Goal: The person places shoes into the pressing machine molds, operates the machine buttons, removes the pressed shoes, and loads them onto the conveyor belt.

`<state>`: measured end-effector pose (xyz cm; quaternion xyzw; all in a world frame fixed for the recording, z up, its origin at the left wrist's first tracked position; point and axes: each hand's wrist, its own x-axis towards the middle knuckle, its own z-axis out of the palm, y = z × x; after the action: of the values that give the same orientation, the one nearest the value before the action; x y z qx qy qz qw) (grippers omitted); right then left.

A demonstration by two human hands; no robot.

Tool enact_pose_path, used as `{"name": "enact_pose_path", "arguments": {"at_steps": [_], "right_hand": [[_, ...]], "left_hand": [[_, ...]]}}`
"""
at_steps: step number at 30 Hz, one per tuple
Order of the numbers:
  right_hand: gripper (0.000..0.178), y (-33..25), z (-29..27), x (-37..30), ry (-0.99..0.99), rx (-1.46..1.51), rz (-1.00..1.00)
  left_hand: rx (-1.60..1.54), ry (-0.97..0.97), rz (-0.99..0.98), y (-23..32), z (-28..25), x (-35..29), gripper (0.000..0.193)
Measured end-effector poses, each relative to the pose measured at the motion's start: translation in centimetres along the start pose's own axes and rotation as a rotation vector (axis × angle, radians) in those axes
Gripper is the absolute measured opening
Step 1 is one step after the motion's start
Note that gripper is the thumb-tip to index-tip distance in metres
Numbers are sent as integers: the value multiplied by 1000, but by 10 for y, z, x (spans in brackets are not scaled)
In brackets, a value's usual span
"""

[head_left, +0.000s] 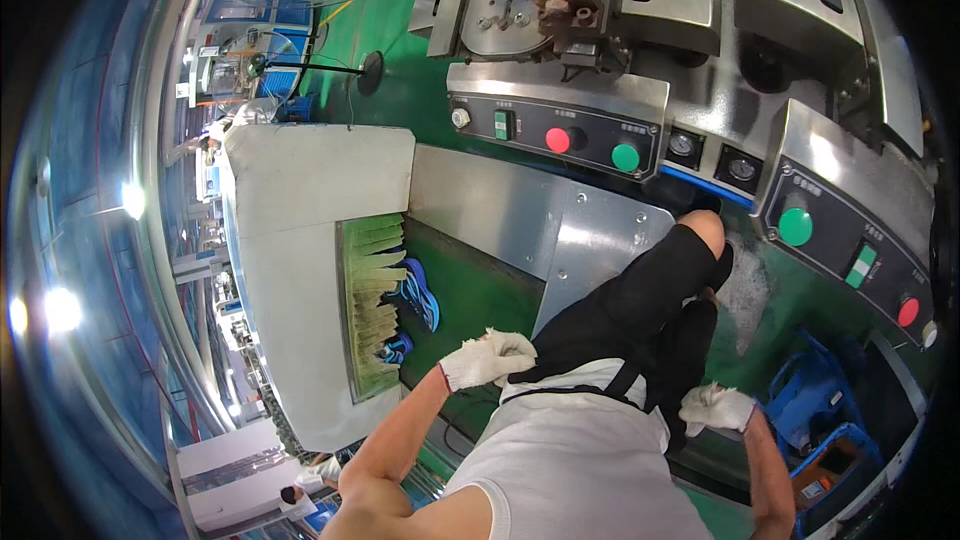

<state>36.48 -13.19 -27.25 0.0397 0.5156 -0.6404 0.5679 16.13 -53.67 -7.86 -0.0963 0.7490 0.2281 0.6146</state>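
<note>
My left hand [490,358] wears a white knit glove and is beside my hip, at the edge of the black shorts [600,325]. Its fingers are curled together, and whatever is in them, if anything, does not show. My right hand [716,408], also in a white glove, is next to my other thigh with the fingers bent inward; their tips are hidden. Left of my lap, blue sports shoes [418,295] poke out under the yellow-green strip curtain [372,310] of a white machine housing [290,240].
Ahead stands a metal machine with a left control panel [555,130] and a right control panel [845,250], bearing red and green buttons. A metal plate [540,225] runs beside my legs. Blue crates [815,390] sit at the right. A fan stand [370,72] is at the far left.
</note>
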Motion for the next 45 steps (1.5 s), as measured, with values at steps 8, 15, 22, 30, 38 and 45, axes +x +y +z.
{"name": "enact_pose_path", "arguments": {"at_steps": [8, 15, 22, 30, 38, 45], "right_hand": [[26, 17, -73, 52, 1034, -244, -115], [26, 32, -36, 47, 1164, 222, -31], [32, -43, 36, 91, 1208, 163, 16], [44, -268, 128, 132, 1112, -561, -368], [41, -374, 153, 192, 1086, -1985, -766], [80, -311, 71, 80, 1229, -649, -611]], "left_hand": [[-420, 346, 237, -145, -53, 55, 38], [-183, 1456, -501, -489, -106, 102, 89], [-564, 1381, -713, -523, -181, 199, 107], [-335, 1383, 51, -367, -161, 153, 73], [586, 621, 1092, -58, -155, 64, 49], [772, 548, 1578, 143, -168, 13, 60]]}}
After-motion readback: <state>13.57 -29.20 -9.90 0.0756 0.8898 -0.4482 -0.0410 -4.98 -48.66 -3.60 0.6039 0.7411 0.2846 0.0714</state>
